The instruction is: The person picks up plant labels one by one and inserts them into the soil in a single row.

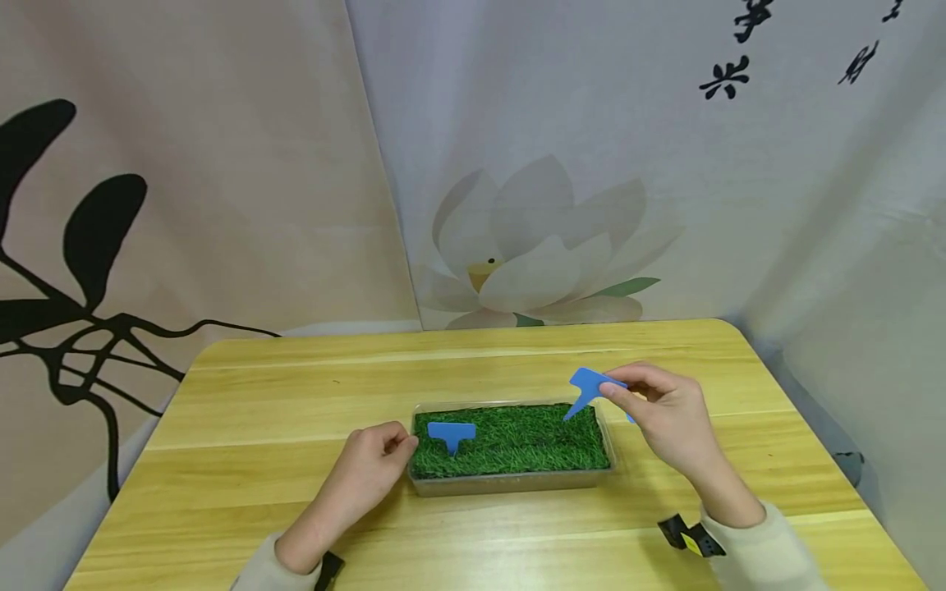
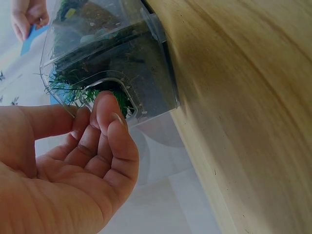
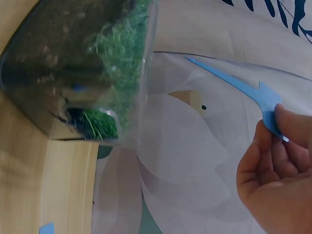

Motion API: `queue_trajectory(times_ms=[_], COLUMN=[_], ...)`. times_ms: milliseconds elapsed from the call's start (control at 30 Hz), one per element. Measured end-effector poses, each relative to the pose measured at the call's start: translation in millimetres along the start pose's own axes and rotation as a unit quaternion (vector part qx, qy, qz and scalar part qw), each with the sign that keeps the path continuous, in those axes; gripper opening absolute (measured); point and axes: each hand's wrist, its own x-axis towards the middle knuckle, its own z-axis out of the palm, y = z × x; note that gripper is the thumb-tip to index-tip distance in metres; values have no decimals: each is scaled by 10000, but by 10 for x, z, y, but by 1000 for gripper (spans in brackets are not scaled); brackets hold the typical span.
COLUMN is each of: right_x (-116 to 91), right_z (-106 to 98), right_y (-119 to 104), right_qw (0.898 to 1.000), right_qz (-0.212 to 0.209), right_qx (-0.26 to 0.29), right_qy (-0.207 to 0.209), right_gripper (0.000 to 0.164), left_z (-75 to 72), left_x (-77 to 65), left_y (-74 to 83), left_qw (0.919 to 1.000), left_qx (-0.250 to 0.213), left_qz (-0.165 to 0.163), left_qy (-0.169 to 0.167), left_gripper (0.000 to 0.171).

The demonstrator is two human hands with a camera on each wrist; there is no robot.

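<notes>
A clear plastic box (image 1: 510, 483) filled with green artificial grass (image 1: 525, 443) sits on the table. My left hand (image 1: 369, 464) pinches its left end at the rim, with thumb and index finger on the thin edge (image 2: 66, 111) in the left wrist view. A blue T-shaped plant label (image 1: 452, 431) stands upright in the grass near that end. My right hand (image 1: 676, 419) holds another blue plant label (image 3: 243, 87) by one side of its head, between thumb and fingers. Its pointed stem slants down over the right part of the grass in the head view.
Beyond the box's right end, a further blue piece (image 3: 47, 228) lies on the wooden table (image 1: 296, 377), mostly hidden by my right hand in the head view. A pale printed curtain (image 1: 244, 164) hangs behind the table's far edge.
</notes>
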Motion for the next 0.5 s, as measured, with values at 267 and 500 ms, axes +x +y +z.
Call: queue_trajectory(times_ms=[267, 500], right_x=[-2, -12], right_z=[125, 208], right_y=[13, 49], right_qw=[9999, 9994], right_qz=[-21, -19], right_qx=[25, -142], right_qy=[-146, -321], right_gripper=[10, 9], left_z=[-3, -3], left_x=[2, -9], left_y=[8, 7], left_qw=[10000, 10000], left_qx=[9, 26], left_qz=[-14, -29], left_qy=[16, 4], left_gripper=[35, 35])
